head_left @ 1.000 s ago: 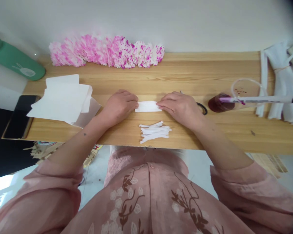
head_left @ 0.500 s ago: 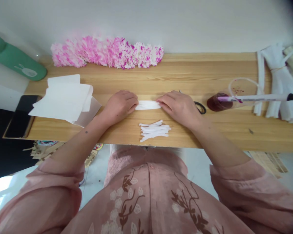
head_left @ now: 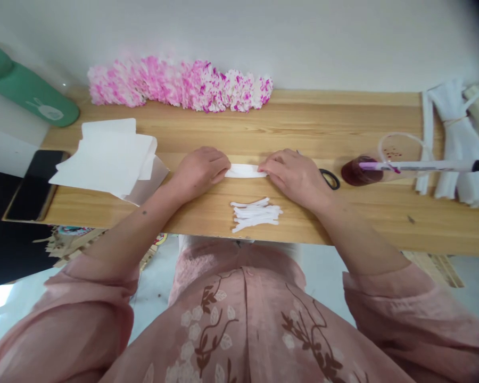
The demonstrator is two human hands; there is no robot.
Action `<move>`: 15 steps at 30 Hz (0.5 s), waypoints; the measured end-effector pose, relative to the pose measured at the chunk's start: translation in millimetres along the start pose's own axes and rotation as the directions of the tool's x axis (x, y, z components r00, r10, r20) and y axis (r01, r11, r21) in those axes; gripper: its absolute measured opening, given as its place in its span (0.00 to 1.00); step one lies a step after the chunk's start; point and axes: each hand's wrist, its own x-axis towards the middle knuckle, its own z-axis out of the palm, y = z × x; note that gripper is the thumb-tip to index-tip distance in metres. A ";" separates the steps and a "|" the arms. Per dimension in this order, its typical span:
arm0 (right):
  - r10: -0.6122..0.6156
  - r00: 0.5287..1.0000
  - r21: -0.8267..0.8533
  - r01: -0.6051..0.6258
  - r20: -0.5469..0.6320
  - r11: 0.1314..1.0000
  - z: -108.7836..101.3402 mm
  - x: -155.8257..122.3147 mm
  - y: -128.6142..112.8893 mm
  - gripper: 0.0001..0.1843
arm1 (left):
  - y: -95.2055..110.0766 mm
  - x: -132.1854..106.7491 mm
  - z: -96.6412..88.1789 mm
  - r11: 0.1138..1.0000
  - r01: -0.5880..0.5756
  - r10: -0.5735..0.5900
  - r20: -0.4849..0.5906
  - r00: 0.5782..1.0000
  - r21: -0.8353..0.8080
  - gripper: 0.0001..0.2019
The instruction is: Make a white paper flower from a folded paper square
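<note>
A narrow folded strip of white paper [head_left: 245, 171] lies across the wooden table between my two hands. My left hand [head_left: 203, 169] is closed on its left end, with thumb and fingertips pressed together. At the other end, my right hand [head_left: 289, 173] pinches the strip, its fingers curled over the edge. Just below the strip sits a small pile of thin twisted white paper pieces [head_left: 257, 214]. Black-handled scissors [head_left: 330, 179] lie partly hidden under my right hand.
White paper sheets [head_left: 107, 159], a phone [head_left: 38, 183] and a green bottle [head_left: 32, 90] are at left. Pink and white ruffled paper flowers [head_left: 179, 85] line the wall. At right, a cup of dark red liquid [head_left: 361, 171] has a pen-like dropper [head_left: 423, 166] across it, near bundled white strips [head_left: 459, 143].
Both hands remain on the paper strip, which looks slightly narrower. My right fingers have shifted a little along its end. The whole view has moved slightly.
</note>
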 end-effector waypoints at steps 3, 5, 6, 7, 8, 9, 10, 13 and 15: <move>0.005 1.000 0.045 -0.005 -0.001 0.999 1.5 -0.1 0.4 0.16 | 1.0 0.2 -0.3 1.000 0.012 -0.012 0.007 1.000 -0.003 0.11; -0.004 1.000 0.059 0.005 -0.013 0.998 2.3 -0.4 0.8 0.16 | 2.2 0.4 -1.0 1.000 0.024 -0.024 0.012 1.000 -0.007 0.11; -0.012 1.000 0.062 0.014 -0.023 0.998 2.3 -0.5 0.7 0.16 | 2.8 0.5 -1.4 1.000 0.029 -0.029 0.013 0.999 -0.009 0.11; -0.019 0.999 0.067 0.021 -0.034 0.998 2.0 -0.4 0.4 0.15 | 3.3 0.6 -1.8 0.999 0.033 -0.033 0.013 0.999 -0.011 0.11; -0.024 0.999 0.073 0.027 -0.044 0.997 1.4 -0.2 -0.2 0.14 | 3.8 0.7 -2.2 0.999 0.035 -0.035 0.012 0.999 -0.011 0.11; -0.025 0.998 0.079 0.029 -0.051 0.996 0.6 0.3 -1.1 0.13 | 4.1 0.9 -2.5 0.999 0.033 -0.033 0.012 0.999 -0.008 0.11; -0.023 0.998 0.084 0.027 -0.053 0.996 -0.3 0.9 -2.0 0.12 | 4.4 1.1 -2.8 1.000 0.027 -0.027 0.013 1.000 -0.003 0.11; 0.006 1.000 0.080 -0.004 -0.022 0.997 -2.4 3.7 -4.5 0.12 | 4.9 1.8 -3.7 1.000 0.006 -0.007 0.019 1.000 0.010 0.11; 0.034 0.999 0.069 -0.035 0.006 0.997 -2.2 5.2 -4.9 0.12 | 5.2 2.3 -4.3 1.000 0.000 0.000 0.021 1.000 0.015 0.11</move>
